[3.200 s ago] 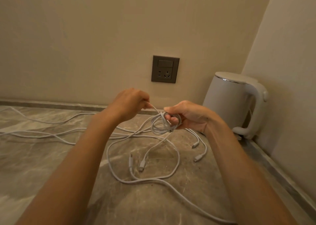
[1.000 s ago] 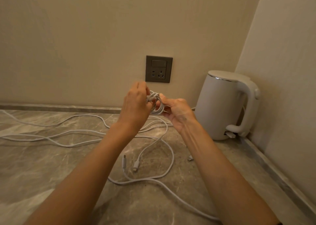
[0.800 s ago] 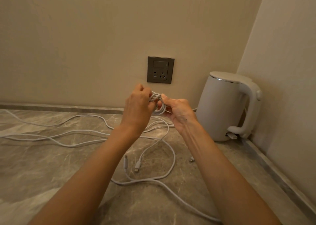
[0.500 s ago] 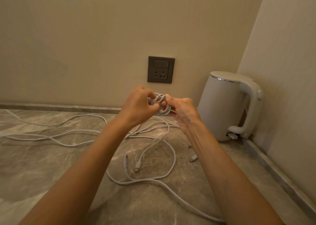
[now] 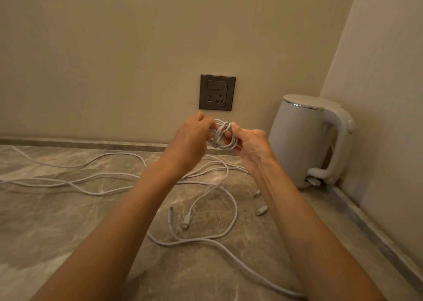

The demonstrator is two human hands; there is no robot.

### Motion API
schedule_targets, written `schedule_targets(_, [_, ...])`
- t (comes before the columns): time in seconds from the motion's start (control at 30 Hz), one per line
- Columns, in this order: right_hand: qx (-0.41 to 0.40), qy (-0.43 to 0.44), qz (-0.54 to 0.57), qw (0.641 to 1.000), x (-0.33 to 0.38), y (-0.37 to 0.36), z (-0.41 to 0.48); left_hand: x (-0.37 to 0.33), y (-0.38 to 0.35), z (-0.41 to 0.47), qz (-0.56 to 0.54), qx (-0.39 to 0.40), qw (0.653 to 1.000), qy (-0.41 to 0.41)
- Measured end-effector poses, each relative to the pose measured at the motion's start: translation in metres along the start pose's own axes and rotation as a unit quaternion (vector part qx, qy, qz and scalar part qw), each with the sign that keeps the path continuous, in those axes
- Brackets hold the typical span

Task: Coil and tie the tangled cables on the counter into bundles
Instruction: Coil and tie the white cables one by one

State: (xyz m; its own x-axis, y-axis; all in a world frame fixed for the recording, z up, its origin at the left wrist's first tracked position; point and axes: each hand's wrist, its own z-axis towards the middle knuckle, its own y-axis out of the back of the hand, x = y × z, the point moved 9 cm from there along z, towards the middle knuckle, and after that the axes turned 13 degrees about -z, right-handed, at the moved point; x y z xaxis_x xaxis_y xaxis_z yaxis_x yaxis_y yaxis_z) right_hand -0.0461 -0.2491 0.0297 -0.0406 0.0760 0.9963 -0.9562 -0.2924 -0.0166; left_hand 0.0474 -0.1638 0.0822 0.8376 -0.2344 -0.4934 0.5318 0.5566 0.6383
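One coiled cable bundle [image 5: 223, 136] between the fingers [image 5: 206, 123], one wall socket [image 5: 217, 92] just above them, one white kettle [image 5: 304, 140] to their right, four loose plugs [image 5: 187, 220] below them.

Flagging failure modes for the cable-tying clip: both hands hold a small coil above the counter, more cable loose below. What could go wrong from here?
1. The coil is only pinched between the left hand and right hand; if either pinch slips, the loops may spring open.
2. A strand hangs from it into the loose cables crossing on the counter; pulling could tighten a snarl.
3. The plug ends might drag and snag near the kettle.
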Motion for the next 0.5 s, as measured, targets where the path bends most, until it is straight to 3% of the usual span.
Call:
schedule_targets(0.27, [-0.055, -0.091, 0.220, 0.970, -0.015, -0.004, -0.004, 0.002, 0.004, -0.003, -0.017, -0.088, 0.994, 0.060])
schedule_targets(0.4, [-0.077, -0.046, 0.204, 0.975, -0.010, 0.000, -0.003, 0.011, 0.006, -0.002, -0.115, -0.093, 0.983, 0.111])
schedule_targets(0.5, [-0.078, 0.011, 0.186, 0.979, -0.001, 0.003, -0.003, 0.016, 0.001, -0.005, -0.251, -0.087, 0.949, 0.168])
